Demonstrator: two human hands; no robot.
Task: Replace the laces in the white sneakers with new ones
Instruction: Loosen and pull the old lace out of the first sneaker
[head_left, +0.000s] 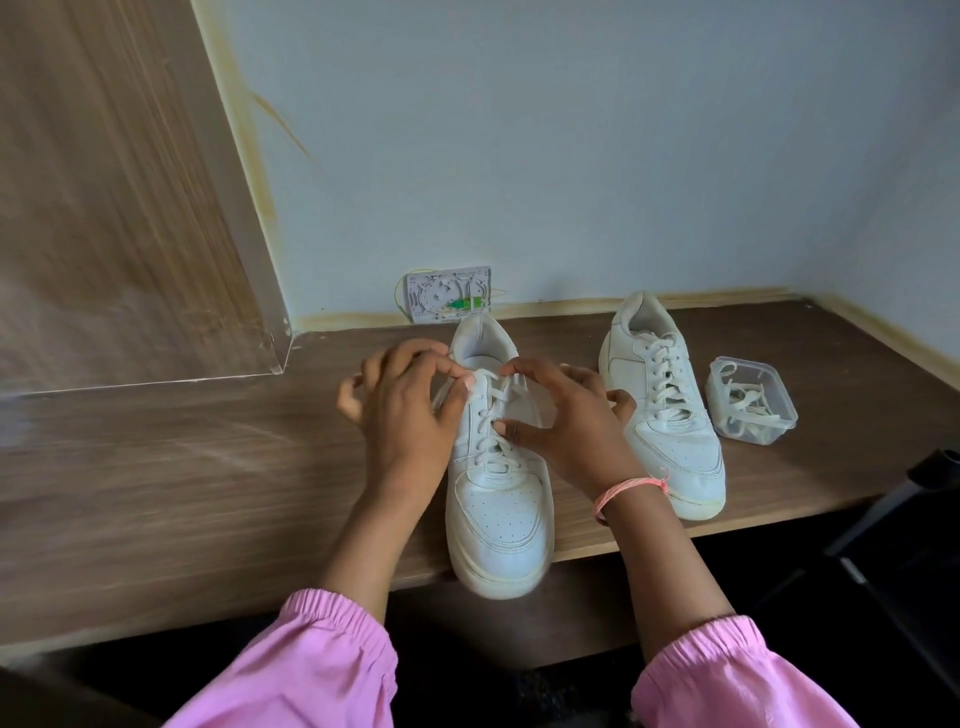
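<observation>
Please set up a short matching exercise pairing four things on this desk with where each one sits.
Things:
1. near sneaker
2. far sneaker
3. clear plastic tub
4. white wall plate

Places:
A. against the wall, behind the shoes
B. rightmost, holding loose laces
C. between both hands, toe over the desk edge
D. fully laced, untouched, between the other shoe and the tub

Pairs: 1-C, 2-D, 3-B, 4-A

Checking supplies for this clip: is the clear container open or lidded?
Open: the clear container shows no lid, and loose laces lie visible inside it.
</observation>
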